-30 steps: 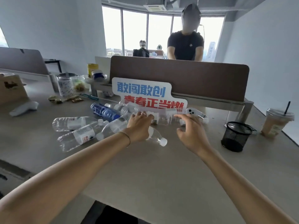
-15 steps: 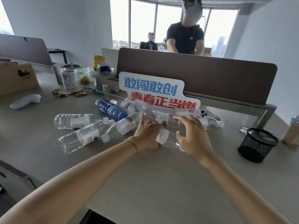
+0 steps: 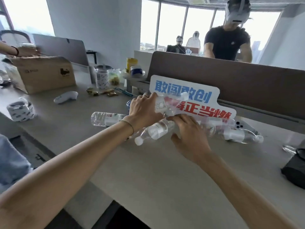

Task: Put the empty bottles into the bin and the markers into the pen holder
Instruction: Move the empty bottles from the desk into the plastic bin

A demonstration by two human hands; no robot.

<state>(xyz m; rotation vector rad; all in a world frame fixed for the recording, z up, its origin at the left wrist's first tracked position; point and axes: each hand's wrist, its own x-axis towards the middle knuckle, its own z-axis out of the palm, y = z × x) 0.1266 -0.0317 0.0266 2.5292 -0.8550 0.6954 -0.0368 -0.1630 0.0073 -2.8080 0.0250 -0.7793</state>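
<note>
Bottles lie in a loose heap on the desk, all of them close in front of the white sign with blue and red characters, which I take as my landmark. My left hand is raised just left of the sign's lower corner, fingers curled around a clear bottle with a white label; its capped end slants up across the sign's face, off the desk. My right hand sits below the sign, fingers spread and laid flat over the heap, palm down; whether it actually grips anything I cannot tell. Under and between my two hands lies a capped bottle, its white cap pointing toward me and away from the sign. Another clear bottle lies on its side well to the left of the sign, behind my left wrist. More bottles rest on their sides right under the sign's right end, blurred together. A black mesh pen holder shows at the frame's right edge, far right of the sign and nearer to me, cut off by the border. Left of the sign, further off, a white handheld device lies on the desk, and beyond it a cardboard box.
</note>
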